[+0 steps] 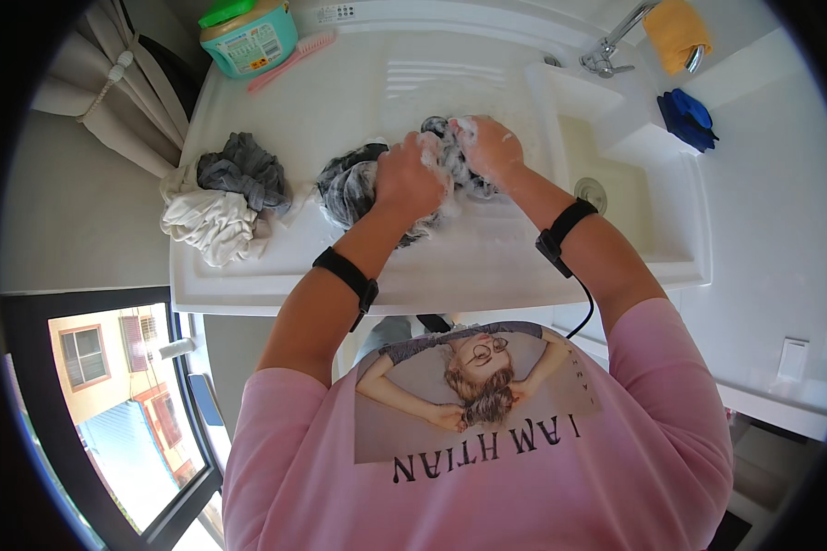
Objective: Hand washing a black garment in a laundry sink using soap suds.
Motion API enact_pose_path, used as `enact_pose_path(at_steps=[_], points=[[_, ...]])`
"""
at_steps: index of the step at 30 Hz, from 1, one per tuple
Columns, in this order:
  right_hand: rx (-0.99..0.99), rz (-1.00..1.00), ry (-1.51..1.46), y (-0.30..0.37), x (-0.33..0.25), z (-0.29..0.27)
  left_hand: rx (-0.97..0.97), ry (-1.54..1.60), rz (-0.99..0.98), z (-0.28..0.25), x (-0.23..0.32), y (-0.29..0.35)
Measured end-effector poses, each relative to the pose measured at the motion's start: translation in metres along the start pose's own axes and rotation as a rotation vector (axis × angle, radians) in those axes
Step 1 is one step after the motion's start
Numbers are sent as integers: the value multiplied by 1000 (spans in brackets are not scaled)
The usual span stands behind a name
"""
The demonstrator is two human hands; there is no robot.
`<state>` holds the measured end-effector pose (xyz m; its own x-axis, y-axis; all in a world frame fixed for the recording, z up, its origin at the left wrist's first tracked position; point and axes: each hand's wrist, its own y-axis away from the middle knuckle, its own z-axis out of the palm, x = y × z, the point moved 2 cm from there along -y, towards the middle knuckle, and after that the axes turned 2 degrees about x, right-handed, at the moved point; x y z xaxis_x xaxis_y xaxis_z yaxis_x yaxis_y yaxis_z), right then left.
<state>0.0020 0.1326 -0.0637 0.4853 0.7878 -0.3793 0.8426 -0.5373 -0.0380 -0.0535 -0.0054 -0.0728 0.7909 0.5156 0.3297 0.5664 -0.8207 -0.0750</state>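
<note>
A dark, soapy wet garment (347, 187) lies bunched on the white washboard basin (340, 78), foam over much of it. My left hand (413, 173) is closed on its middle, knuckles up and lathered. Close beside it, my right hand (489, 147) grips another bunched part of the dark cloth, with suds on the fingers. Cloth shows between the two hands and below the left one. What the fingertips do underneath is hidden. Both forearms wear black straps.
Left of my hands lie a grey cloth (244, 173) and a white cloth (209, 220). A teal detergent tub (253, 44) and a pink brush (292, 62) stand at the far left. Right are a sink bowl (606, 147), a faucet (606, 57), an orange cloth (676, 35) and blue cloths (687, 119).
</note>
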Motion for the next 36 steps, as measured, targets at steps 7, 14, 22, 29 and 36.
enact_pose_path(at_steps=[7, 14, 22, 29, 36], points=[[52, -79, -80, 46, 6, -5, 116, -5, 4, 10, -10, 3], [36, -146, -226, 74, 23, -21, -59, 508, -66, -4, -20, -11], [252, 143, -1007, 66, 35, -52, -41, 314, 55, -33, -2, -4], [-38, 33, -2010, 58, 10, -101, -310, 526, 139, -47, 28, -26], [4, 175, -1952, 59, 13, -77, -508, 831, 186, -26, 39, -30]])
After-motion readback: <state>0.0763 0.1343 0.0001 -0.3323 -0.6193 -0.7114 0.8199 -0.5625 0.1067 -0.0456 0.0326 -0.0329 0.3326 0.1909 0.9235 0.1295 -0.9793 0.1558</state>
